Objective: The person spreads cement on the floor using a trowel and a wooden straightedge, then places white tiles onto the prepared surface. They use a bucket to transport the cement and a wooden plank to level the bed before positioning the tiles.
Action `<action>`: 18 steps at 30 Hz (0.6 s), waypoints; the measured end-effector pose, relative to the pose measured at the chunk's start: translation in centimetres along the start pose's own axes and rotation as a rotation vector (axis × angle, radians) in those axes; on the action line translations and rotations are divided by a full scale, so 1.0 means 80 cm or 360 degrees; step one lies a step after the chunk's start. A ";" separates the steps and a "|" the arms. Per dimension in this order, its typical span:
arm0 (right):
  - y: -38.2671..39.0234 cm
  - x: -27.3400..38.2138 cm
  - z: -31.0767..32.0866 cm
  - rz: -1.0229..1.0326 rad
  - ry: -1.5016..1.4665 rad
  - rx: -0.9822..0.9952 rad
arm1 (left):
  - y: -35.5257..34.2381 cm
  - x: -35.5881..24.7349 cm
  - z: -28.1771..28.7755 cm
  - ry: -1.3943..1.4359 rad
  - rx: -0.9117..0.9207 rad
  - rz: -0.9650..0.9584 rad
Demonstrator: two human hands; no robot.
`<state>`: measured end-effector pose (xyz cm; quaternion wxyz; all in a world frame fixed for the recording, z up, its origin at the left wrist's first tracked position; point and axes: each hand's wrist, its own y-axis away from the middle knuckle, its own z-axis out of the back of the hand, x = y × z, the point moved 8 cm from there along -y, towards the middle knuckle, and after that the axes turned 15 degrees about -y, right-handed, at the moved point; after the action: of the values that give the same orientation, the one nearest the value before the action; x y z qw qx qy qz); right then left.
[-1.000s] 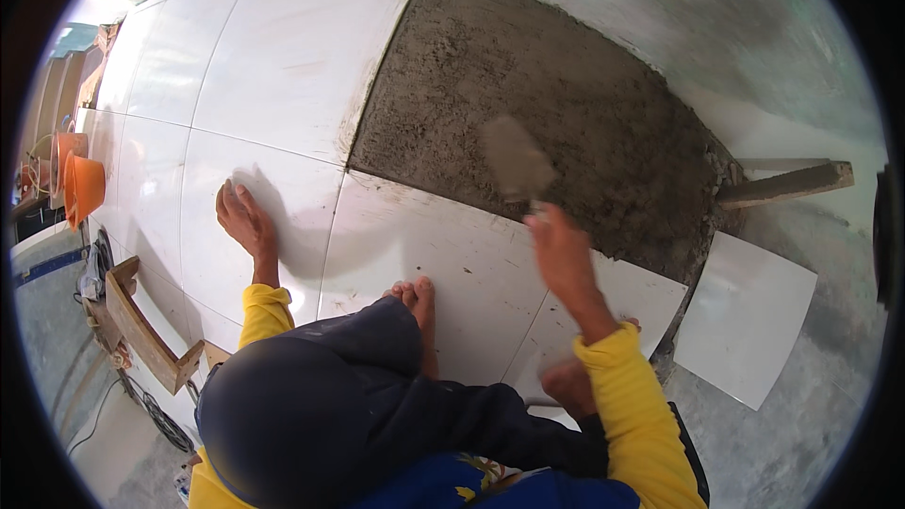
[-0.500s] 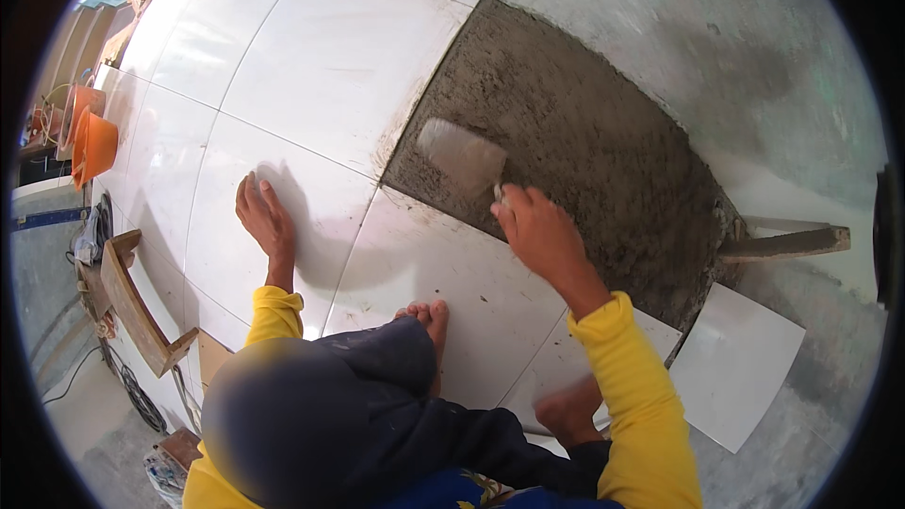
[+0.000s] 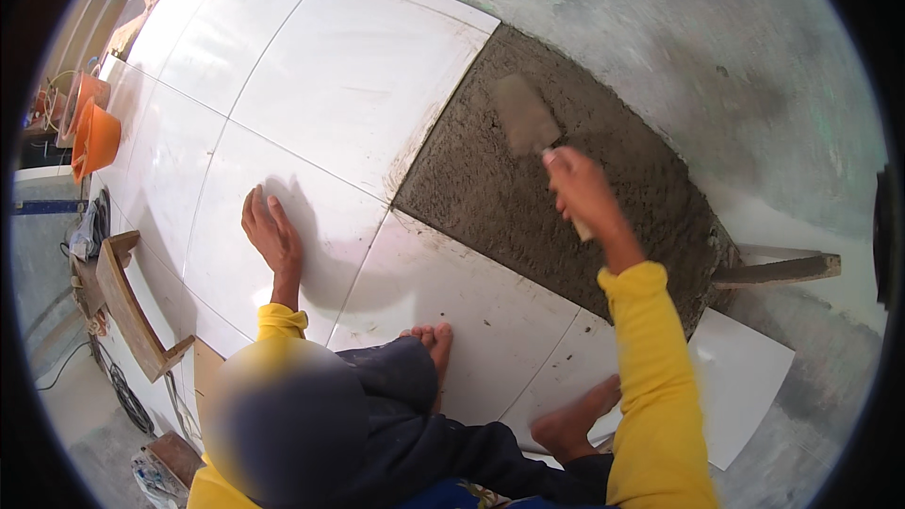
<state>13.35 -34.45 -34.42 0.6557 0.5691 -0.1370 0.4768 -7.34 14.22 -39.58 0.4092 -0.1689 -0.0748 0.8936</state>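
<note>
My right hand [image 3: 582, 190] is closed round the wooden handle of a trowel [image 3: 528, 116]. The trowel's flat grey blade lies over a bed of wet mortar [image 3: 650, 198] and points to the far left. Rough, dark mortar fills the gap between white floor tiles [image 3: 330, 66] and the wall. Over on the left, my left hand [image 3: 273, 234] hovers or rests above a laid white tile with its fingers apart; whether it touches cannot be made out. It holds nothing.
A loose white tile [image 3: 740, 386] lies right of my foot. A mortar-coated wooden piece [image 3: 782, 270] juts from the mortar's right end. At left stand an orange bucket [image 3: 95, 139] and a wooden frame [image 3: 132, 311]. The grey wall [image 3: 745, 66] bounds the far right.
The trowel has swept from the mortar's left edge farther up and right, my right hand moving with it. My left hand stays nearly in place. The view has shifted slightly.
</note>
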 end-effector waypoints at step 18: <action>0.051 -0.001 0.011 0.0496 0.0760 -0.0304 | -0.021 -0.341 -0.041 0.0775 0.0473 -0.1045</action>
<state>10.43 -35.66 -31.68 0.6389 0.3489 -0.1088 0.6769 11.63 -5.35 -35.58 0.6973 -0.2811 0.1037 0.6512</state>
